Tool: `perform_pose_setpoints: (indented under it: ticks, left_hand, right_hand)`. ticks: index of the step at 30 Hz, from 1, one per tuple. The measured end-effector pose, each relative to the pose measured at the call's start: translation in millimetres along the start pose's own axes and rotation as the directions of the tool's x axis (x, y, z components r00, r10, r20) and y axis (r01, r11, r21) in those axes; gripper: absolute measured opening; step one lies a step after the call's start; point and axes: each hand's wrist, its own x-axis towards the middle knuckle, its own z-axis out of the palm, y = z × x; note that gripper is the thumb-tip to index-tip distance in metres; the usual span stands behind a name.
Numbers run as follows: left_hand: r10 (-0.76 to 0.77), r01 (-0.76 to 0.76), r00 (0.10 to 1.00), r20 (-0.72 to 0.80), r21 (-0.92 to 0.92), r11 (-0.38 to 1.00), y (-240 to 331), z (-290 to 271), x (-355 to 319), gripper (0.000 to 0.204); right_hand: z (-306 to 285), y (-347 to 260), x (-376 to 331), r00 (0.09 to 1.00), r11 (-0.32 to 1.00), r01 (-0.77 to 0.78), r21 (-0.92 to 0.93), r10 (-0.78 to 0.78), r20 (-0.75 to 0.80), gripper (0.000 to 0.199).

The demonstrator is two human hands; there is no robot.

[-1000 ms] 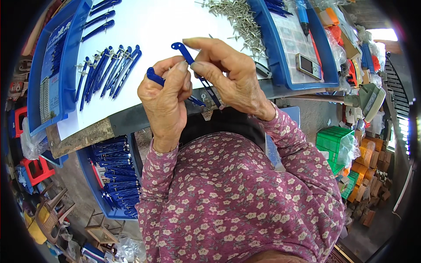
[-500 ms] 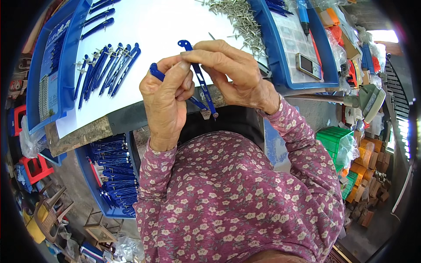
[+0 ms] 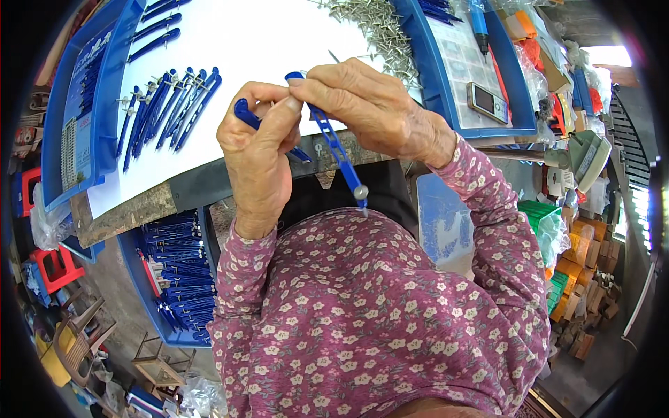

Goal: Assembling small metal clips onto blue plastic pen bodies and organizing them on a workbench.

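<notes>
Both hands meet over the table's front edge, their fingertips pinching a blue slotted strip (image 3: 336, 150) near its rounded upper end. It slants down toward me, with a round metal piece near its lower end. My left hand (image 3: 261, 164) is closed and also keeps a second blue strip (image 3: 245, 113) across its palm, the rounded end poking out on the left. My right hand (image 3: 380, 111) is closed on the slotted strip from the other side. Left of the hands, several blue strips with metal pins (image 3: 171, 108) lie in a row on white paper (image 3: 237, 35).
Metal pins (image 3: 376, 31) are heaped at the back right. A blue tray (image 3: 446, 97) there holds a mobile phone (image 3: 488, 103) and a blue pen-like tool (image 3: 479, 28). Another blue tray (image 3: 106, 150) stands at left. Below the table, a blue bin (image 3: 143, 296) contains many blue strips.
The slotted strip has tilted, its lower end swinging toward me and to the right, and its rounded end has turned. My right hand has shifted slightly; both hands still grip it.
</notes>
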Motion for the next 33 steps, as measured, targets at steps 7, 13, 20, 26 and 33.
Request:
perform_pose_setpoints:
  ticks: [7,13,20,26,33]
  left_hand:
    - [0.229,-0.237,0.971,0.067,0.401,0.885,-0.5,3.3,5.3,0.005]
    - [0.276,-0.323,0.946,0.169,0.517,0.793,0.7,5.4,16.8,0.006]
    - [0.229,-0.29,0.957,0.179,0.55,0.783,-4.9,1.7,27.7,0.006]
    - [0.275,-0.333,0.943,0.189,0.576,0.746,-1.8,-1.3,34.1,0.006]
    - [0.34,-0.396,0.917,0.21,0.592,0.702,2.2,-1.2,38.1,0.006]
  right_hand:
    - [0.5,7.3,2.4,0.989,0.94,-0.136,0.313,0.145,-0.006,0.021]
    - [0.7,6.8,10.5,0.843,0.709,-0.515,0.482,0.522,0.133,0.025]
    - [18.0,22.2,5.4,0.681,0.387,-0.618,0.685,0.699,0.219,0.04]
    - [22.0,30.7,18.8,0.764,0.501,-0.555,0.664,0.623,0.17,0.034]
    - [19.4,26.6,33.6,0.708,0.457,-0.61,0.647,0.681,0.187,0.036]
